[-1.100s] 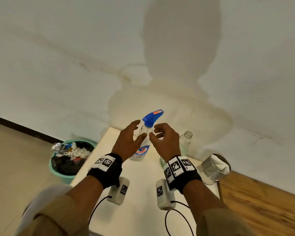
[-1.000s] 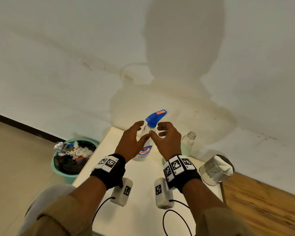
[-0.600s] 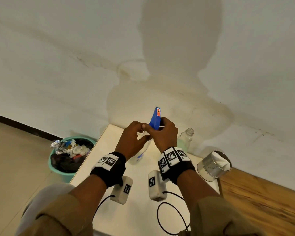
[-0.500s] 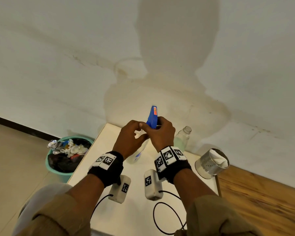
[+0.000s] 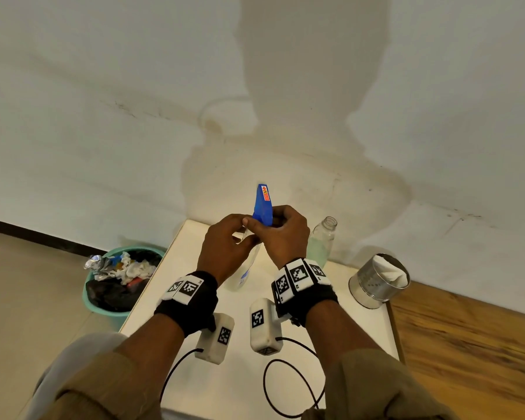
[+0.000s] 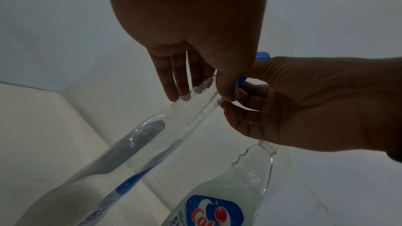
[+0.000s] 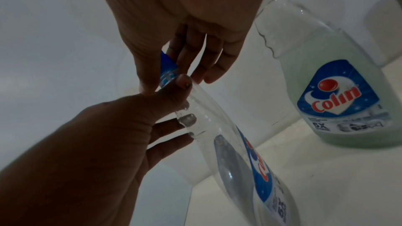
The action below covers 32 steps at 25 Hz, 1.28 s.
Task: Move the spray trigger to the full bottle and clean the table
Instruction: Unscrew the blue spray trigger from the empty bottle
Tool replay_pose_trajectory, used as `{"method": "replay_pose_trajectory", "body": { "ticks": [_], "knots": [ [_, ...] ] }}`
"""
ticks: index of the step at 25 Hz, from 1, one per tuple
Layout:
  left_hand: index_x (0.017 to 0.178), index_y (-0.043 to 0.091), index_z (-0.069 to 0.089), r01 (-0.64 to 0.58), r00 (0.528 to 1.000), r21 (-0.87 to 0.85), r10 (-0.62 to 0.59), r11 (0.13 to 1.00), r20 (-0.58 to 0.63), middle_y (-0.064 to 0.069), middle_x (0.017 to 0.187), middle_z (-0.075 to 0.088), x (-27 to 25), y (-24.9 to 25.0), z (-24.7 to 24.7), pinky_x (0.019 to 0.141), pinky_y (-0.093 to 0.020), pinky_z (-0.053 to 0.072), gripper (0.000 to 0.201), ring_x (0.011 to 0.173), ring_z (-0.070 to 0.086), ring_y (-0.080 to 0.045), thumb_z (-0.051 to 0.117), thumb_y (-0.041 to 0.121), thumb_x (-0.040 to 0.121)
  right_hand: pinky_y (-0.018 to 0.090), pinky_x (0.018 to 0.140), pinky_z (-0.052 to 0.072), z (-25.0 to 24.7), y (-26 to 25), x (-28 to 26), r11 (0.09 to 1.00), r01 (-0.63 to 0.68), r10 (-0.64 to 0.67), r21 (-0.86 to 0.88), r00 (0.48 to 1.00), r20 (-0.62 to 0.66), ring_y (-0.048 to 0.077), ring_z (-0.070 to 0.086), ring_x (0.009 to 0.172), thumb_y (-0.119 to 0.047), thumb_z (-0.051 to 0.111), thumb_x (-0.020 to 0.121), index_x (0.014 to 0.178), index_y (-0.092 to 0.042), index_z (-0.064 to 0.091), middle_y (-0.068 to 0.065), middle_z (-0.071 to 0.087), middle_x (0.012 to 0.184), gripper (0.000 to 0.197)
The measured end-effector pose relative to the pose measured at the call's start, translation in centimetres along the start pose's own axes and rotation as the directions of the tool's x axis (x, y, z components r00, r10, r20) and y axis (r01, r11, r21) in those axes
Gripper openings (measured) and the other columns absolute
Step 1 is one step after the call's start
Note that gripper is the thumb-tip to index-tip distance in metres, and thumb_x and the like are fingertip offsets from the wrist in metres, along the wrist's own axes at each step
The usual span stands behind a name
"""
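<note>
I have both hands on the empty bottle (image 5: 245,269) at the centre of the head view. My left hand (image 5: 225,250) holds its clear neck, thumb and fingers pinched round it, and my right hand (image 5: 282,234) has its grip closed round the collar of the blue spray trigger (image 5: 262,204), fingers curled under the head. The trigger is not yet off; in the right wrist view its blue collar sits on the neck between my fingertips.

The empty bottle leans, base on the counter (image 5: 331,328) toward the lower part of the frame, neck tilted up and away to where the trigger stands nearly upright. So the trigger's long axis, with its dip tube down inside the bottle, runs along that lean, and I judge it must come out along that line, up toward the upper middle of the frame, not sideways.

The full bottle (image 5: 322,244) stands upright with an open mouth just to the right of my right hand, near but apart. That hand is the nearer one, so I expect the carry to go rightward and down into that mouth.
</note>
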<state>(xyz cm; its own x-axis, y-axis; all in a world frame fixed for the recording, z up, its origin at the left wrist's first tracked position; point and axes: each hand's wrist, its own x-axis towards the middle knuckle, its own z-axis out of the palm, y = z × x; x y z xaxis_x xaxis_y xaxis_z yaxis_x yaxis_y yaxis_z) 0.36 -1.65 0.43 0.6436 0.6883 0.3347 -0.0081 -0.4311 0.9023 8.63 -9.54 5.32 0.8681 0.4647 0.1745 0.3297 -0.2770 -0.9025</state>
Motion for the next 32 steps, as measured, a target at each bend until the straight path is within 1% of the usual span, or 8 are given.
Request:
{"method": "replay_pose_trajectory", "body": {
  "ticks": [8,11,16,21,24,27,29,32],
  "knots": [
    [0.106,0.027,0.066,-0.024,1.000,0.020,0.024,1.000,-0.008,0.021,0.094,0.065,-0.3,0.5,0.0,0.072,-0.020,0.053,0.026,0.089,0.063,-0.004,0.069,0.023,0.081,0.031,0.075,0.061,0.0,0.3,-0.3,0.998,-0.023,0.022,0.056,1.000,0.009,0.015,0.072,0.078,-0.033,0.088,0.065,0.096,-0.011,0.071,0.003,0.076,0.090,0.042],
    [0.107,0.028,0.066,-0.037,0.999,0.033,0.037,0.999,0.006,0.021,0.092,0.066,-0.3,0.6,0.0,0.072,-0.019,0.053,0.026,0.088,0.064,-0.003,0.069,0.021,0.081,0.030,0.075,0.061,-0.3,0.2,-0.4,0.997,-0.033,0.033,0.068,0.999,0.010,0.015,0.072,0.077,-0.031,0.088,0.064,0.094,-0.010,0.070,0.003,0.076,0.089,0.041],
    [0.112,0.023,0.068,-0.022,1.000,0.087,0.022,0.996,0.000,0.024,0.083,0.065,-0.4,0.8,0.0,0.066,-0.006,0.042,0.029,0.075,0.061,0.000,0.065,0.014,0.084,0.024,0.075,0.059,-0.5,-0.2,-0.5,0.997,-0.054,0.052,0.051,0.998,0.046,0.014,0.071,0.080,-0.029,0.088,0.065,0.098,-0.010,0.070,0.003,0.076,0.092,0.042],
    [0.117,0.013,0.067,0.025,0.999,0.103,-0.023,0.994,-0.023,-0.007,0.098,0.074,-0.2,0.8,0.3,0.071,-0.014,0.042,0.031,0.081,0.060,-0.015,0.061,0.009,0.087,0.029,0.080,0.059,-0.6,-0.3,-0.3,0.995,-0.081,0.079,0.051,0.996,0.043,0.016,0.071,0.084,-0.028,0.088,0.065,0.100,-0.012,0.071,0.002,0.075,0.095,0.042],
    [0.120,0.013,0.064,0.035,0.999,0.086,-0.034,0.996,-0.014,-0.007,0.102,0.073,-0.4,0.7,0.6,0.079,-0.023,0.044,0.034,0.087,0.063,-0.017,0.060,0.009,0.087,0.026,0.078,0.057,-0.5,-0.2,-0.6,0.997,-0.065,0.065,0.028,0.998,0.024,0.015,0.069,0.086,-0.030,0.085,0.068,0.101,-0.014,0.070,0.000,0.074,0.097,0.040],
    [0.122,0.012,0.062,0.018,1.000,0.106,-0.017,0.994,-0.009,0.003,0.100,0.068,-0.6,0.9,0.7,0.078,-0.015,0.042,0.037,0.086,0.060,-0.011,0.057,0.004,0.087,0.031,0.079,0.057,0.2,-0.3,-1.1,0.997,-0.063,0.062,-0.039,0.998,-0.032,0.013,0.067,0.087,-0.037,0.080,0.070,0.100,-0.020,0.065,-0.005,0.071,0.096,0.038],
    [0.123,0.010,0.061,0.014,1.000,0.109,-0.014,0.994,-0.002,0.006,0.099,0.064,-0.7,1.1,0.7,0.080,-0.018,0.042,0.038,0.086,0.059,-0.011,0.057,0.002,0.086,0.029,0.078,0.055,0.4,-0.6,-1.4,0.995,-0.081,0.077,-0.059,0.995,-0.057,0.012,0.064,0.088,-0.038,0.078,0.072,0.101,-0.021,0.063,-0.009,0.068,0.094,0.037],
    [0.122,0.011,0.061,0.038,0.999,0.114,-0.038,0.993,-0.004,-0.003,0.099,0.071,-0.7,0.5,0.8,0.081,-0.028,0.047,0.039,0.087,0.063,-0.017,0.062,0.005,0.084,0.026,0.073,0.050,0.5,-0.7,-1.7,0.993,-0.089,0.085,-0.081,0.995,-0.052,0.010,0.061,0.085,-0.040,0.077,0.073,0.102,-0.021,0.062,-0.010,0.065,0.094,0.038]
  ]
}}
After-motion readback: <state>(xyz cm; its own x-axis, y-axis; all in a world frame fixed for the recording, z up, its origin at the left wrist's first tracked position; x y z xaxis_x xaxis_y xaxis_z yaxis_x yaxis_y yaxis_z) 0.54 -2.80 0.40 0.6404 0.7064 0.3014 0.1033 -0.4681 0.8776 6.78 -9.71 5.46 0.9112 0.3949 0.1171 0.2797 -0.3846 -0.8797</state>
